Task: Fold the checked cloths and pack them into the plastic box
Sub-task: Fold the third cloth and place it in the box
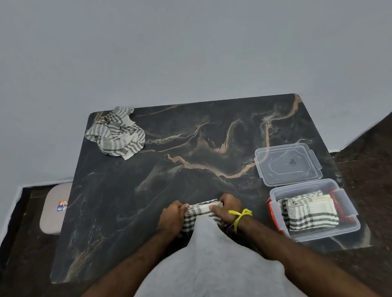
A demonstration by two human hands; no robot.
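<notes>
A small folded checked cloth (197, 214) lies near the front of the dark marble table (191, 136). My left hand (171, 216) grips its left end and my right hand (228, 209) grips its right end; a yellow thread is tied round my right wrist. The clear plastic box (347, 231) stands at the table's right edge with a folded checked cloth (308, 213) inside. A crumpled heap of checked cloth (116, 133) sits at the far left corner. My grey shirt hides the near part of the held cloth.
The box's clear lid (288, 164) lies flat just behind the box. A pale stool (54, 206) stands on the floor left of the table. A grey wall runs behind the table. A cable lies on the floor at the far left.
</notes>
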